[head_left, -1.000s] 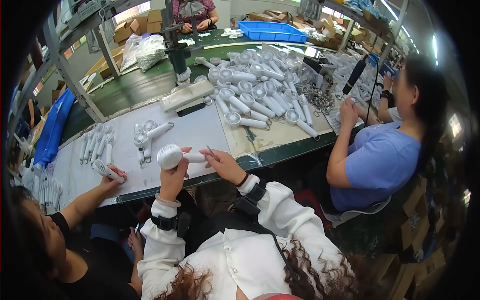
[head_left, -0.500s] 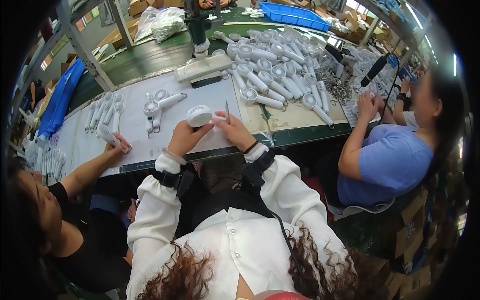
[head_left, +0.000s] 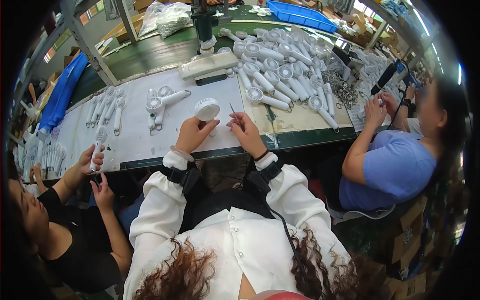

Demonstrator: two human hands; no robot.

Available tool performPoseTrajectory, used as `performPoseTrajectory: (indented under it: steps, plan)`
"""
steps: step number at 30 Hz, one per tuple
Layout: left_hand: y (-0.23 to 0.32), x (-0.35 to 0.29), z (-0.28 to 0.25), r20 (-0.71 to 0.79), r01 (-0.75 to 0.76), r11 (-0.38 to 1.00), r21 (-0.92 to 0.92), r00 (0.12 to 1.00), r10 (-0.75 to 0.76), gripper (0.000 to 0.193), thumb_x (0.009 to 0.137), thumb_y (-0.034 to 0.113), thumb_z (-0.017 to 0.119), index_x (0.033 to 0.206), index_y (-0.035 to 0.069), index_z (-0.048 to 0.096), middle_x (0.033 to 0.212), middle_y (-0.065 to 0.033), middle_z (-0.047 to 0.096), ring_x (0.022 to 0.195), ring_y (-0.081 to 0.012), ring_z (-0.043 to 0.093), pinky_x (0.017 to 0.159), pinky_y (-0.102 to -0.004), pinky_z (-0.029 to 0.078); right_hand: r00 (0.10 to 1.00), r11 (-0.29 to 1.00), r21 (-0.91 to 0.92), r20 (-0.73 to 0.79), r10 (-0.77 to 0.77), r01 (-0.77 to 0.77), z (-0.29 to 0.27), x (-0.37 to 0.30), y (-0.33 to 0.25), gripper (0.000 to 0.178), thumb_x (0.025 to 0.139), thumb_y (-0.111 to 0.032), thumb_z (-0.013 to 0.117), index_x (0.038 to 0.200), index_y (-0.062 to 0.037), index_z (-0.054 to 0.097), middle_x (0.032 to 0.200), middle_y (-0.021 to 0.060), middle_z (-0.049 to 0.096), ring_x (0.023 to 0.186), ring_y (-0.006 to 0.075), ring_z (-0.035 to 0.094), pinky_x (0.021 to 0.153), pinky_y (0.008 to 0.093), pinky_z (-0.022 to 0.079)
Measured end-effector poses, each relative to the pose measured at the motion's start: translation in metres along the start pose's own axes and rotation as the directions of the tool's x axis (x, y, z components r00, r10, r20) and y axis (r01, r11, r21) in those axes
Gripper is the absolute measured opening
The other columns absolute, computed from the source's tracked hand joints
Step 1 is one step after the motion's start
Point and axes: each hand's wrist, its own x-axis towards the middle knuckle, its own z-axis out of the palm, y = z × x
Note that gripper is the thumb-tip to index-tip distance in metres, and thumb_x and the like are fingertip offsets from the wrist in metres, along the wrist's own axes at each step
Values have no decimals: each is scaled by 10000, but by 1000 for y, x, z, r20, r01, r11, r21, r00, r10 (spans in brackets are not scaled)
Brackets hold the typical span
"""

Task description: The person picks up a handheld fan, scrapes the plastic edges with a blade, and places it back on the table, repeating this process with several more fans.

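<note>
A white handheld fan [head_left: 206,108] is in my left hand [head_left: 191,135], its round grille head up above the thumb; most of its handle is hidden by the fingers. My right hand [head_left: 246,134] is closed on a thin, pointed metal tool [head_left: 234,114], perhaps tweezers, which points up and away. A small gap separates the right fingertips from the fan. Both hands are over the near edge of the white-covered table [head_left: 185,107]. Just beyond the left hand lie a few more fans [head_left: 170,98], some with metal rings at the handle ends.
A large heap of white fans [head_left: 280,75] covers the table's right half, beside a pile of metal rings [head_left: 344,90]. An off-white block-shaped object [head_left: 208,65] stands ahead. Co-workers sit close on both sides; the left one holds a fan [head_left: 99,145]. A blue tray [head_left: 302,16] is farther back.
My right hand has drawn away from the fan to the right, and the fan now stands more upright in my left hand. The left co-worker has lifted a fan toward themselves.
</note>
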Motion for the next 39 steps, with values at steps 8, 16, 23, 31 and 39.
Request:
performPoseTrajectory:
  steps: [8,16,23,31,39]
  plan:
    - [4,-8,-6,0,10,983,185,1000,-11,287,827,220,700,985,-14,652,685,-41,627,604,-89,529,578,-252,429,998,999,40,64,20,-23,0,-3,2,264,942,-88,472,1191,0,477,969,65,609,879,107,578,779,246,484]
    - [3,-8,-7,14,-11,976,217,1000,8,292,822,242,703,930,-24,646,660,-54,618,582,-103,523,559,-264,419,1000,999,46,12,3,-4,2,-6,-2,242,934,-101,485,1152,2,509,922,70,632,816,103,595,728,237,490]
    - [1,-13,-6,-6,-15,980,199,1000,17,350,784,334,715,859,-1,645,635,-96,611,551,-219,559,542,-327,432,1000,998,62,2,-28,28,6,-9,3,244,933,-99,489,1153,3,512,896,67,632,781,99,587,702,236,488]
    - [-3,-2,-9,13,-58,952,302,998,57,393,763,388,728,857,13,654,615,-88,595,539,-224,552,526,-333,428,1000,999,39,8,12,-12,0,-3,-3,260,949,-112,487,1182,1,511,917,61,620,796,87,566,725,218,471]
    - [-8,-10,-8,19,-70,971,230,998,67,414,776,401,717,849,-2,653,622,-93,598,549,-224,555,539,-332,432,1000,999,39,10,1,-1,1,-9,-2,262,952,-112,485,1186,6,509,908,57,624,759,79,552,713,211,463]
